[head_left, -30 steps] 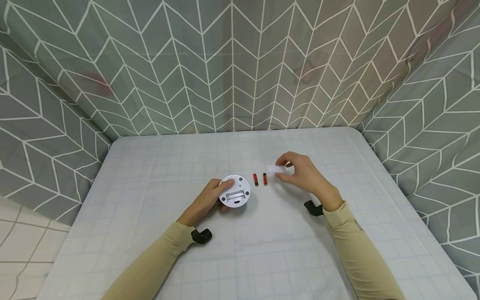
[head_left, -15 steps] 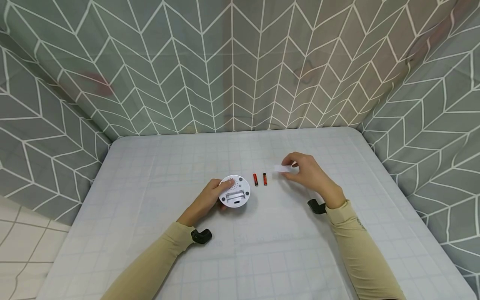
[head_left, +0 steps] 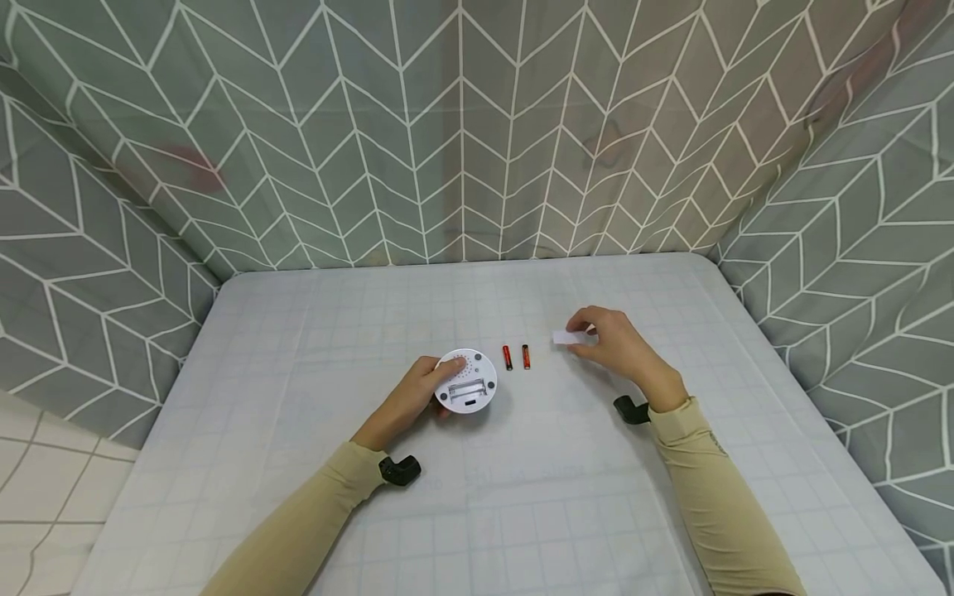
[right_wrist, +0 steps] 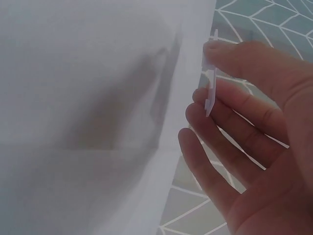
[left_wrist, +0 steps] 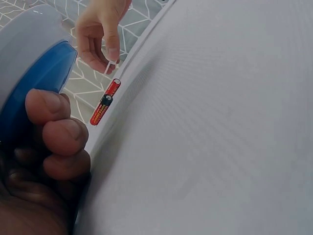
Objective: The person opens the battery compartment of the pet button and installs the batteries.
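Observation:
My left hand grips a round white device, thumb across its face and fingers curled beneath. Its uncovered battery compartment faces up, with bare slots showing. In the left wrist view a blue part of the device shows above my curled fingertips. My right hand pinches a small white battery cover between thumb and fingers; the right wrist view shows this thin cover edge-on. Two red-and-black batteries, a left one and a right one, lie side by side between the hands.
A white cloth with a faint grid covers the table. Behind it and along both sides hangs a grey-green curtain with white chevron lines. Black wrist cameras, one on the left wrist, one on the right, stick out over the cloth.
My right hand has shifted a little to the right, carrying the white cover away from the batteries. The left hand and the device have stayed in place.

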The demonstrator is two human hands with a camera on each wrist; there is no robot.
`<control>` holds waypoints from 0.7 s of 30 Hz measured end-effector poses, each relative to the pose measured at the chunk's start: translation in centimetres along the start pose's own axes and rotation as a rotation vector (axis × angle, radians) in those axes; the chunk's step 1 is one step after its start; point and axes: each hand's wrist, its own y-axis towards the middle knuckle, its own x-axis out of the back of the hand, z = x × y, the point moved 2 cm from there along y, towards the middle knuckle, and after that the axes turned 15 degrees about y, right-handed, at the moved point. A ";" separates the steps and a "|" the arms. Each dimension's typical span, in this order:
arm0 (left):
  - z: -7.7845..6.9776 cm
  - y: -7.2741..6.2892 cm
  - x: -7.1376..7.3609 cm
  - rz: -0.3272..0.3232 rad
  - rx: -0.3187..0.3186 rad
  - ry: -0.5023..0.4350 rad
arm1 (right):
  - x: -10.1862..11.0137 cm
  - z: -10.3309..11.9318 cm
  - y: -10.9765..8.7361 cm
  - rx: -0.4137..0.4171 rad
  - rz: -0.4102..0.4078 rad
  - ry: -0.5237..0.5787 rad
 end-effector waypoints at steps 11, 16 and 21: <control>0.0 0.0 0.1 0.006 -0.017 0.002 | -0.3 -0.8 0.0 -0.074 0.007 -0.047; 0.0 -0.1 0.1 0.004 -0.012 0.006 | -0.4 -1.0 0.0 -0.087 0.020 -0.072; 0.0 -0.1 0.1 0.000 -0.009 0.006 | -0.4 -0.9 0.0 -0.045 0.018 -0.087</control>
